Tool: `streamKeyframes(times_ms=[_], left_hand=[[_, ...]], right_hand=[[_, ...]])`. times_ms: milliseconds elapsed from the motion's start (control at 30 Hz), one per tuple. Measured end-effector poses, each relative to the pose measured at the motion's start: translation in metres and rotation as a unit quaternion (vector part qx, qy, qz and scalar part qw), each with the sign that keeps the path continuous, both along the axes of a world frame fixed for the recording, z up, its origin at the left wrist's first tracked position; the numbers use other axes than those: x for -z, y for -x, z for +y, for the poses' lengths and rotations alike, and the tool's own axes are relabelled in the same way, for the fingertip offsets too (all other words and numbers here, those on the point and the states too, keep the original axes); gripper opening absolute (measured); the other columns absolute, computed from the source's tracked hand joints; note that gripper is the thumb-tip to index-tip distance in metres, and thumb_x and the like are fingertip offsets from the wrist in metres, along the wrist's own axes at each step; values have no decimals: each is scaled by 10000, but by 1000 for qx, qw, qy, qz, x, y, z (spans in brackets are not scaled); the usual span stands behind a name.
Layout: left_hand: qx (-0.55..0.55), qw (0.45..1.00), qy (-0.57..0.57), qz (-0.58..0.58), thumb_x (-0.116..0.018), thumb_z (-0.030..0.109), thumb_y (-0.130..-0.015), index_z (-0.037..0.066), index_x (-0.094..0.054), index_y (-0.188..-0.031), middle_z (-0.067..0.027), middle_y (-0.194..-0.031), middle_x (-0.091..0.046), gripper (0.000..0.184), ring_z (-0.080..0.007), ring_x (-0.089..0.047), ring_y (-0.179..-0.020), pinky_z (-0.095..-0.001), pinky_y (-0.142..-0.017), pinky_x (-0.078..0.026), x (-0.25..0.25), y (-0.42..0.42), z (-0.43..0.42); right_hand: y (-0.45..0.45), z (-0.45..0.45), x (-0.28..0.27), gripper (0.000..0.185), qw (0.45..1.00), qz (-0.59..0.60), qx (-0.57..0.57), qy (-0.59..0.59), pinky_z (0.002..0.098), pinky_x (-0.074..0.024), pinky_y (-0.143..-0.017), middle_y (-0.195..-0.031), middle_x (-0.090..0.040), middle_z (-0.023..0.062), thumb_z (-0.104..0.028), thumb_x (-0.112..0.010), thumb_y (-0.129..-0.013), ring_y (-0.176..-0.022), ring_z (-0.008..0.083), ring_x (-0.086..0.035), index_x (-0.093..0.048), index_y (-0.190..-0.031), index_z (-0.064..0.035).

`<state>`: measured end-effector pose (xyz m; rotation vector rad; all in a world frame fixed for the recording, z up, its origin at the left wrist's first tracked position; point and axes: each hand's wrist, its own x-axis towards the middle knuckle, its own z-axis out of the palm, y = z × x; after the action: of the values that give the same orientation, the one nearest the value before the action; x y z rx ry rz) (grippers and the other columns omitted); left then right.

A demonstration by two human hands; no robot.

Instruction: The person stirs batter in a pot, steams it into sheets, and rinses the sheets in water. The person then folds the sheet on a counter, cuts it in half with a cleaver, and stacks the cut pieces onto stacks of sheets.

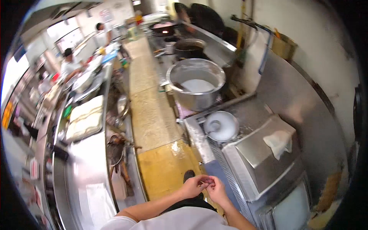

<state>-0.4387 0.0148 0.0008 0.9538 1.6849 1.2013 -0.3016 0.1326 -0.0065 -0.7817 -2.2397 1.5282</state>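
In front of my body, above the walkway, my left hand and my right hand meet at the fingertips. The fingers of both are curled and pressed together. Whatever they hold, if anything, is too small and blurred to name. Below them a dark shoe stands on the yellow floor. To the right of the hands runs a steel counter with a ridged edge. On it sit a white bowl with a ladle in it and a slanted steel cover with a white cloth on top.
A large steel pot with whitish liquid stands farther up the right-hand counter, before a dark pot and woks. Along the left, a steel worktable carries a tray of pale slabs. Two people work farther back.
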Motion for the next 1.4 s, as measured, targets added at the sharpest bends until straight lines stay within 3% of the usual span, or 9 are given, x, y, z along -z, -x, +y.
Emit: streamKeyframes(times_ms=[133, 467, 633, 733, 833, 967, 1167, 1267, 1400], left_hand=[[-113, 988, 96, 46, -669, 142, -994, 0, -596, -1330, -116, -1150, -718, 372, -191, -702, -994, -332, -909, -569, -19, -10, -66], [-357, 929, 81, 47, -694, 169, -974, -1, -608, -1323, -133, -1127, -721, 399, -223, -707, -983, -351, -884, -567, 3, -51, -234], [-470, 877, 93, 20, -685, 144, -971, 0, -611, -1323, -132, -1116, -721, 388, -215, -701, -974, -352, -881, -561, -10, -84, -332], [-550, 831, 80, -13, -704, 179, -932, 18, -620, -1319, -169, -1133, -725, 427, -291, -717, -995, -397, -874, -568, -7, -103, -409], [-598, 751, 223, 170, -782, 256, -848, 26, -647, -1178, -188, -1127, -659, 424, -344, -653, -1060, -447, -900, -539, 1, -127, -488], [-566, 670, 404, 259, -850, 305, -764, 32, -627, -1067, -194, -1059, -589, 466, -368, -611, -1003, -459, -853, -529, 28, -163, -557], [-571, 685, 329, 310, -708, 160, -858, 35, -611, -1008, -187, -998, -623, 217, -393, -614, -985, -479, -832, -511, 86, -185, -592], [-655, 649, 244, 302, -634, 98, -873, 57, -600, -961, -181, -883, -661, 103, -408, -648, -882, -499, -777, -517, 71, -175, -593], [-743, 613, 210, 168, -616, 178, -951, 20, -578, -934, -192, -828, -693, 164, -422, -676, -818, -543, -737, -517, 18, -154, -604]], right_hand=[[11, -31, -6, 422, 990, -27, -131, -50, 337, -580, -742, -1068, -701, 164, -87, -750, -872, -838, 222, -707, -598, -1245, 38], [58, -154, -23, 480, 910, -121, -389, -74, 392, -582, -796, -1107, -702, 188, -153, -741, -879, -890, 275, -721, -586, -1293, 32], [77, -254, -17, 470, 859, -79, -500, -73, 396, -563, -767, -1109, -668, 192, -150, -729, -864, -825, 283, -695, -584, -1276, 24], [84, -321, -16, 478, 828, -52, -554, -73, 397, -560, -767, -1106, -658, 193, -136, -728, -861, -814, 285, -687, -579, -1283, 32], [89, -382, -5, 483, 798, -48, -594, -93, 376, -561, -762, -1113, -667, 185, -134, -732, -868, -816, 261, -677, -583, -1294, 38], [90, -455, 7, 488, 751, -33, -647, -129, 380, -561, -805, -1139, -665, 196, -141, -726, -872, -875, 270, -684, -582, -1299, 48], [82, -537, 16, 575, 640, 68, -727, -237, 454, -486, -1010, -1147, -650, 233, -102, -707, -843, -1159, 378, -609, -525, -1369, 40], [94, -574, 17, 622, 576, 222, -730, -292, 475, -448, -1039, -1122, -653, 223, -100, -688, -817, -1151, 400, -591, -509, -1404, 5], [151, -609, 30, 416, 535, 162, -683, -470, 473, -449, -940, -986, -671, 171, -109, -658, -775, -1002, 358, -613, -649, -1187, -55]])
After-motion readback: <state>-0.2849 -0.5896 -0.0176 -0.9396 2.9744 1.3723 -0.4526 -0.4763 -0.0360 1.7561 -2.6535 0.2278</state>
